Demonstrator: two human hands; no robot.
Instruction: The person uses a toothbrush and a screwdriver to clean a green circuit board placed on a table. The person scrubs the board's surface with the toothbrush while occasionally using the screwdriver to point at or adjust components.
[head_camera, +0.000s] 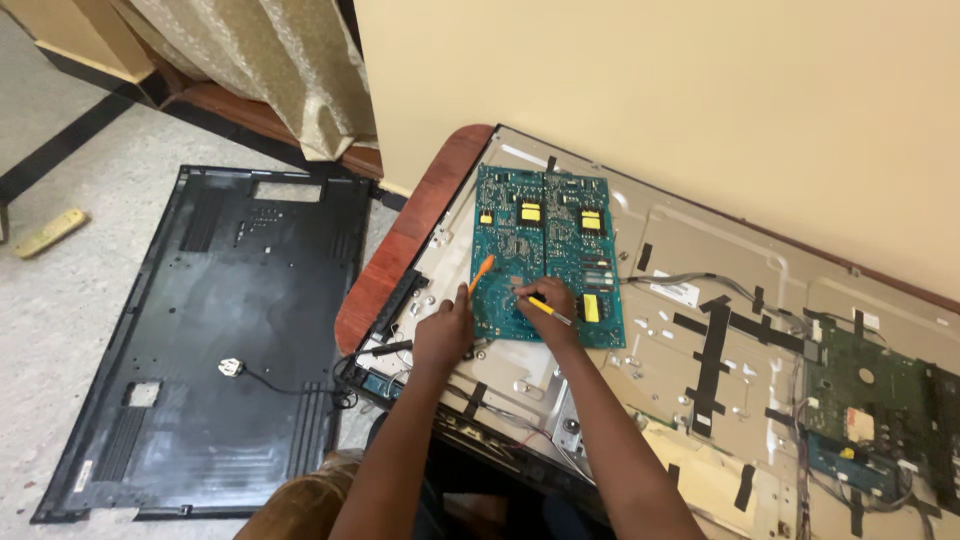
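Observation:
A teal circuit board (545, 220) lies on the metal back of an opened flat television (690, 260) that rests on a table. My left hand (443, 335) grips an orange-handled tool (481, 272) whose end rises over the board's left edge. My right hand (549, 302) holds a yellow-handled tool (547, 310) against the lower middle of the board. Both hands sit close together at the board's near edge.
The television's black plastic back cover (215, 330) lies on the speckled floor at left, with a small white plug (231, 367) on it. A second green board (870, 400) sits at the panel's right end. Black tape strips (712, 355) cross the metal. A cream wall is behind.

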